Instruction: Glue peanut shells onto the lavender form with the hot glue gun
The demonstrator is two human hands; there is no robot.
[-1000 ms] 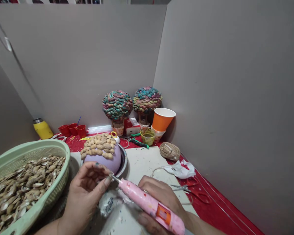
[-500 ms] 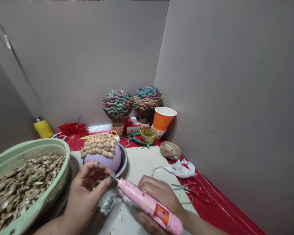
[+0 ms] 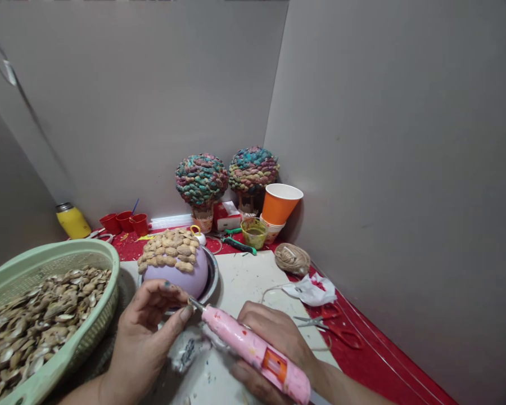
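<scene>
My right hand (image 3: 278, 337) is wrapped round a pink glue gun (image 3: 247, 343), its metal nozzle pointing up and left. The nozzle tip meets the fingertips of my left hand (image 3: 152, 320). Thumb and fingers there pinch a small peanut shell, mostly hidden behind the fingertips and nozzle. Just beyond my left hand, a purple ball (image 3: 179, 279) rests in a metal bowl (image 3: 214, 275). Rows of peanut shells (image 3: 171, 247) cover the ball's upper part; its lower front is bare. To the left, a green basket (image 3: 109, 264) is full of loose peanut shells (image 3: 46, 320).
Behind stand two colourful shell-covered balloon models (image 3: 202, 179), an orange paper cup (image 3: 280, 203), green-handled pliers (image 3: 240, 245) and small red cups (image 3: 124, 221). Twine (image 3: 292, 258), crumpled tissue (image 3: 310, 289) and red-handled scissors (image 3: 341, 333) lie right of the board (image 3: 253, 281).
The glue gun has shifted very slightly left, with its nozzle still at my left fingertips. Otherwise the hands and objects hold almost the same positions.
</scene>
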